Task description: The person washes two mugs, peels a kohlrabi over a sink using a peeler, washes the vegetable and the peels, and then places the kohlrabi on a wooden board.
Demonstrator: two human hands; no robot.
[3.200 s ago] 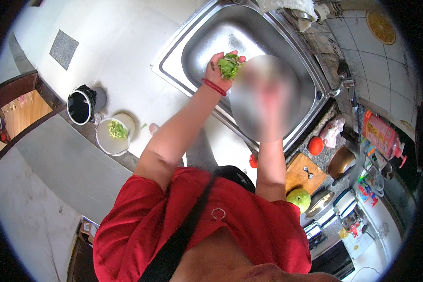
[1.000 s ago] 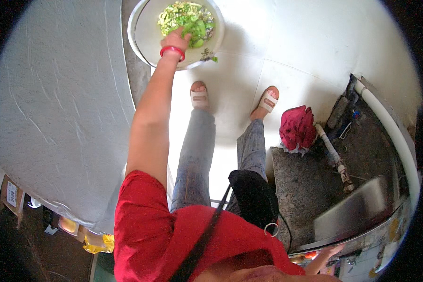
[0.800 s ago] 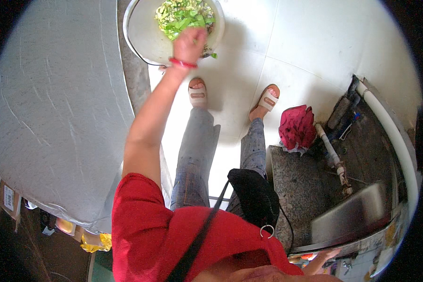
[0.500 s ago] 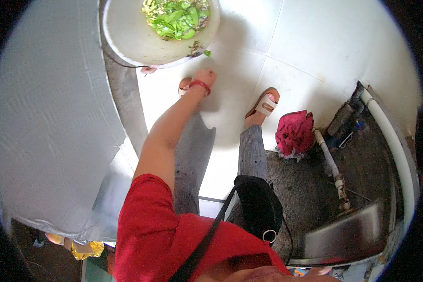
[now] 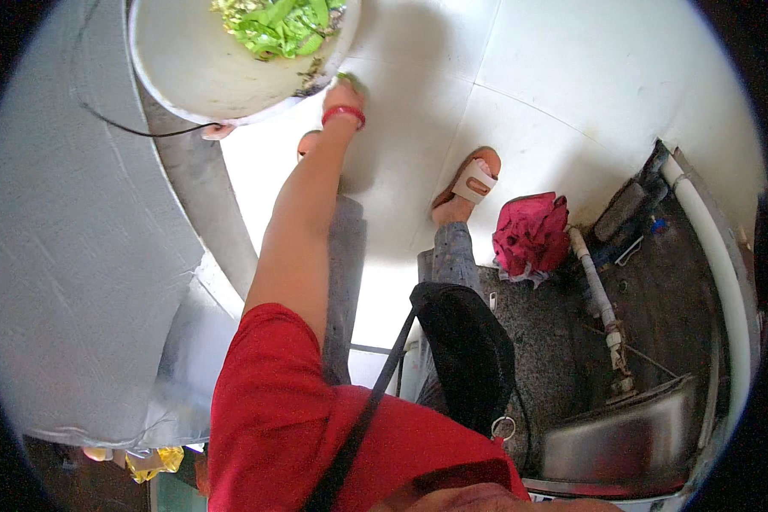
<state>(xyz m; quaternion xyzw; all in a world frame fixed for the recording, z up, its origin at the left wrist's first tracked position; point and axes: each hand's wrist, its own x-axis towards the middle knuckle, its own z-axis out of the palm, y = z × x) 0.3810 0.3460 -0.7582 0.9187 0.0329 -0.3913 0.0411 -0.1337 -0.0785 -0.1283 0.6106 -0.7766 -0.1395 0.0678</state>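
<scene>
My left hand (image 5: 342,96), with a red bracelet at its wrist, reaches down beside the white bucket (image 5: 179,90). Its fingers close at a small green leaf piece (image 5: 347,78) by the bucket's outer edge; the fingertips are partly hidden. Inside the bucket lie bright green leaves (image 5: 282,27) and paler scraps, with dark bits stuck on the inner wall. A thin wire handle with a pink grip (image 5: 218,131) hangs at the near side. My right hand is out of sight.
A grey-covered surface (image 5: 68,239) fills the left. On the right are a crumpled dark-pink bag (image 5: 531,235), white pipes (image 5: 597,294) and a metal basin (image 5: 619,439). My sandalled feet (image 5: 471,181) stand on white tiles, and a black bag (image 5: 465,354) hangs at my front.
My left hand has moved forward from the floor space near the bucket to the green leaf piece, and its fingers have closed at it. The view has shifted slightly.
</scene>
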